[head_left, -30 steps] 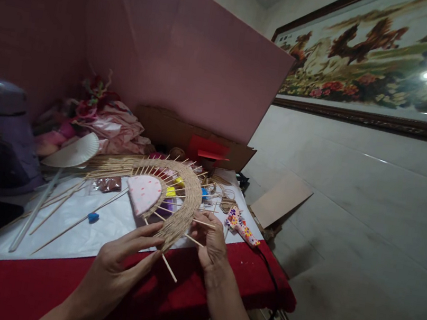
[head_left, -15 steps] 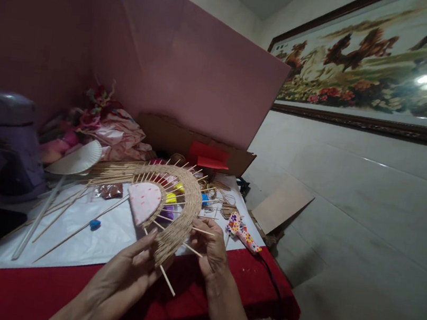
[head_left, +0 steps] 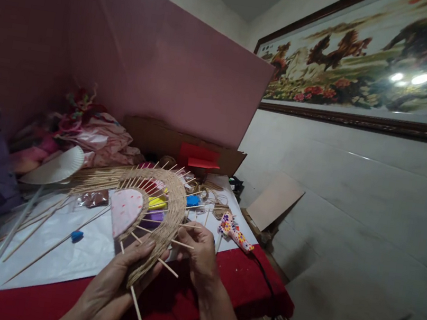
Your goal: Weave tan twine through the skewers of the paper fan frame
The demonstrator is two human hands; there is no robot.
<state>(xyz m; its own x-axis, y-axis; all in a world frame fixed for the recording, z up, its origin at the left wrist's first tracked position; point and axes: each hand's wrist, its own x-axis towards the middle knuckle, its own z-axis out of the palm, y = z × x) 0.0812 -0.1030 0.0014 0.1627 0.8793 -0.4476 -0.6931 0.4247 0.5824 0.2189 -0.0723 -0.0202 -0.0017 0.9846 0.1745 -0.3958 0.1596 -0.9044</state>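
I hold a half-round woven piece (head_left: 168, 209) made of jute string wound through radiating wooden sticks, with a pink dotted half-disc (head_left: 124, 211) at its centre. My left hand (head_left: 115, 281) grips its lower end, fingers closed over the weave. My right hand (head_left: 197, 254) pinches the sticks at the piece's right edge. The piece is lifted slightly above a red tablecloth (head_left: 192, 301).
A white sheet (head_left: 63, 255) carries loose long sticks (head_left: 37, 238), a blue bead (head_left: 76, 236) and a white paper plate (head_left: 52, 165). A flower-patterned glue gun (head_left: 235, 231) lies to the right, its black cord over the table edge. Cardboard box (head_left: 172, 140) and pink wrapping behind.
The woven piece and both hands have dropped lower and left in view. My left hand has closed round the piece's lower end, where a second ago its fingers were stretched out.
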